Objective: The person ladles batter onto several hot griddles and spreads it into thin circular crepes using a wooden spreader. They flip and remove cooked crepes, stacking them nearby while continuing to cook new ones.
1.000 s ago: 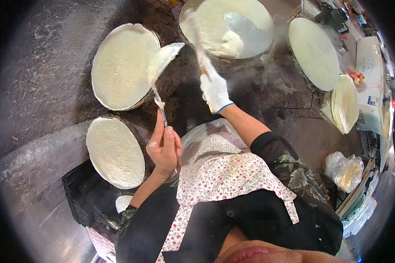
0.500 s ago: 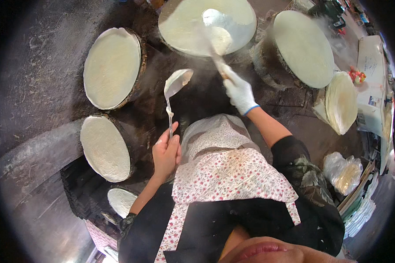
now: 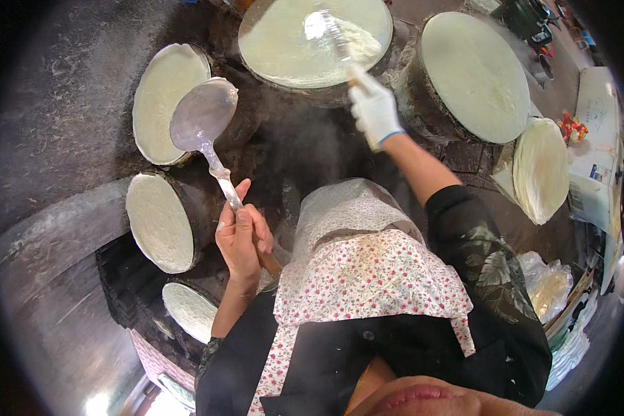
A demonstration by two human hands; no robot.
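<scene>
A batter-smeared metal ladle (image 3: 202, 114) tilts up and to the left from my bare left hand (image 3: 244, 234), whose fingers wrap its handle. The bowl hangs over the edge of the far-left round griddle (image 3: 165, 104), which a pale sheet covers. In a white glove, my right hand (image 3: 374, 107) grips a long flat spreader (image 3: 340, 43), blurred by motion. Its blade lies over the large round griddle (image 3: 284, 52) at the far middle. Wet, pale batter (image 3: 362, 43) is heaped beside the blade on that griddle.
Another sheet-covered griddle (image 3: 475, 80) stands at the right, with a stack of thin pancakes (image 3: 541, 172) beside it. Two more covered griddles (image 3: 159, 222) curve down the left side. A white box (image 3: 593, 149) and a clear plastic bag (image 3: 548, 284) are at the right edge. Steam drifts across the middle.
The ladle has swung left and toward me, its bowl now larger in view. My right hand has shifted slightly, and the batter under the spreader has changed shape.
</scene>
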